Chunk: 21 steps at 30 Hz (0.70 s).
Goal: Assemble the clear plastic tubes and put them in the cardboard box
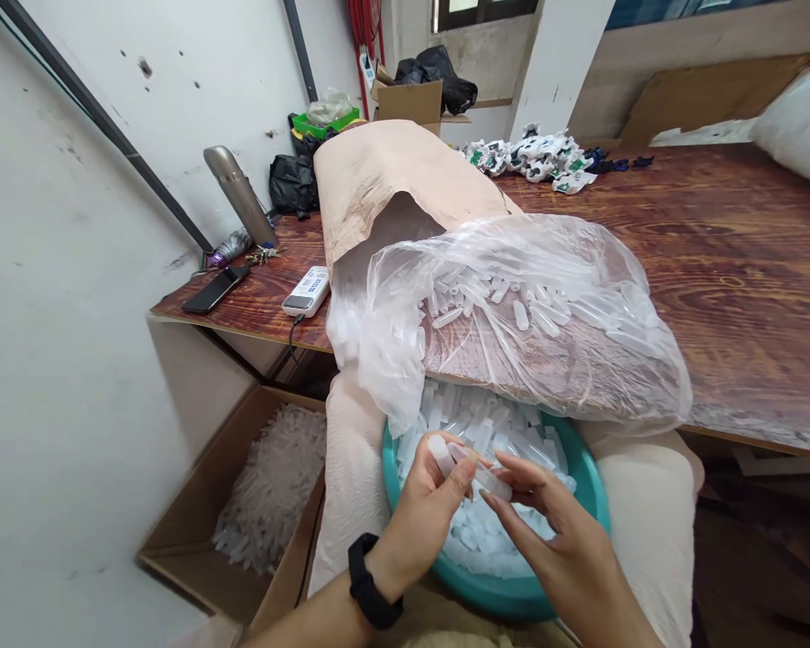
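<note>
My left hand (432,495), with a black band on its wrist, is closed around small translucent plastic tubes above the basin. One tube's frosted end (440,455) sticks up at the left, and another tube (494,484) points right. The thumb and fingers of my right hand (553,522) are closed about that tube's right end. Below both hands is a teal basin (598,504) heaped with loose white caps and clear tubes (490,535); it rests between my covered legs. My fingers hide part of the held pieces.
A clear plastic bag (580,360) of tubes spills from a paper sack (405,157) on the wooden table (749,297). At the lower left stands a cardboard box (189,522) of tubes. A phone (216,290), power bank (307,291) and flask (239,193) lie near the wall.
</note>
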Tool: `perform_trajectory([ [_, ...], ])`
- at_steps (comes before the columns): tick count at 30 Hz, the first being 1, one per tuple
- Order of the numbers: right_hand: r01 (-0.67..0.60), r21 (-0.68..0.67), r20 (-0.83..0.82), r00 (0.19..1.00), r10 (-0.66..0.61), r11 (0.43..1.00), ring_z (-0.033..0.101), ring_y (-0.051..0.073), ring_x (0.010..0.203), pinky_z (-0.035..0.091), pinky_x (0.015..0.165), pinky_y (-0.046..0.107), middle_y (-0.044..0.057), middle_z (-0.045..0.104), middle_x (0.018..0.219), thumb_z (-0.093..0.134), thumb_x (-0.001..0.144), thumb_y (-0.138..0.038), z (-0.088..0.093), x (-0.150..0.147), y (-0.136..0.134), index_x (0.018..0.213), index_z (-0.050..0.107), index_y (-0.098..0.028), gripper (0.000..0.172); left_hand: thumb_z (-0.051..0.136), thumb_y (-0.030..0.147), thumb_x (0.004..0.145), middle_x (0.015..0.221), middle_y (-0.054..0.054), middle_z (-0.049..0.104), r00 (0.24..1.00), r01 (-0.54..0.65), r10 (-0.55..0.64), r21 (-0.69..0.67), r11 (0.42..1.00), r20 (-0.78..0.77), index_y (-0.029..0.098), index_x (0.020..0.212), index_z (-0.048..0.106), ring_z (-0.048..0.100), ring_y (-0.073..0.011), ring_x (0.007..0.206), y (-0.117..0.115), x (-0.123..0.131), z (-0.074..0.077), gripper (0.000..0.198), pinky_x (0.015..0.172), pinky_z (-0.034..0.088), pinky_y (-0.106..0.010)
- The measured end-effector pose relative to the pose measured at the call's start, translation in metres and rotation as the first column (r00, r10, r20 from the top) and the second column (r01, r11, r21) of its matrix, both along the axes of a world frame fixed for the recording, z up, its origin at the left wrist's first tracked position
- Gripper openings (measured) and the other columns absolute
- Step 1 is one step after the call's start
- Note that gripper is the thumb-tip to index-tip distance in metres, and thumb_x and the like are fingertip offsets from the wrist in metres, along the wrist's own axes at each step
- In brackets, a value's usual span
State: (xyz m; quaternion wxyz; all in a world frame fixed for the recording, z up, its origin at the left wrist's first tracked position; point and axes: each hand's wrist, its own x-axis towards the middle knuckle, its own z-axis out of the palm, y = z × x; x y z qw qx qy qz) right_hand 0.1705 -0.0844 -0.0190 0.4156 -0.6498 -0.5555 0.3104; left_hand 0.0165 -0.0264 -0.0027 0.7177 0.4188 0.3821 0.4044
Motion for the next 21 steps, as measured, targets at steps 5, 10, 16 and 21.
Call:
perform_trajectory([
  [5,0.091,-0.073,-0.243,0.964,-0.106,0.993,0.072,0.023,0.082,0.06,0.072,0.033,0.007,0.074,0.093,0.068,0.084,-0.057,0.002,-0.003,-0.002,0.117,0.065,-0.023,0.047,0.061,0.041,0.095,0.097,-0.001,0.069,0.999,-0.038,0.036,0.042,0.998,0.032,0.02,0.1,0.048,0.051,-0.0082,0.071,-0.008,0.001,0.002,0.025,0.074,0.045,-0.023],
  [10,-0.064,-0.228,-0.621,0.778,-0.094,0.972,0.072,0.022,0.071,0.061,0.067,0.035,0.007,0.074,0.078,0.065,0.084,-0.064,0.013,-0.007,0.004,0.107,0.068,-0.019,0.051,0.059,0.041,0.096,0.103,-0.003,0.069,0.999,0.006,-0.009,0.074,0.997,0.036,0.022,0.101,0.048,0.063,-0.0136,0.086,-0.013,-0.001,0.004,0.023,0.083,0.049,-0.03],
  [16,-0.099,-0.242,-0.571,0.819,-0.059,0.965,0.072,0.022,0.073,0.059,0.074,0.038,0.006,0.075,0.087,0.054,0.092,-0.064,0.012,-0.008,-0.007,0.131,0.054,-0.022,0.057,0.059,0.047,0.094,0.1,-0.002,0.067,1.0,-0.006,0.005,0.059,0.998,0.008,0.024,0.101,0.049,0.064,-0.0152,0.083,-0.016,0.002,0.006,0.026,0.08,0.051,-0.03],
  [21,-0.119,-0.229,-0.455,0.89,0.002,0.966,0.063,0.018,0.057,0.052,0.055,0.03,-0.002,0.062,0.066,0.046,0.094,-0.066,0.003,-0.006,-0.012,0.118,0.054,-0.021,0.051,0.059,0.046,0.094,0.102,-0.003,0.067,1.0,0.001,-0.001,0.042,0.999,0.0,0.023,0.101,0.048,0.063,-0.0151,0.083,-0.017,0.002,0.007,0.026,0.083,0.05,-0.031],
])
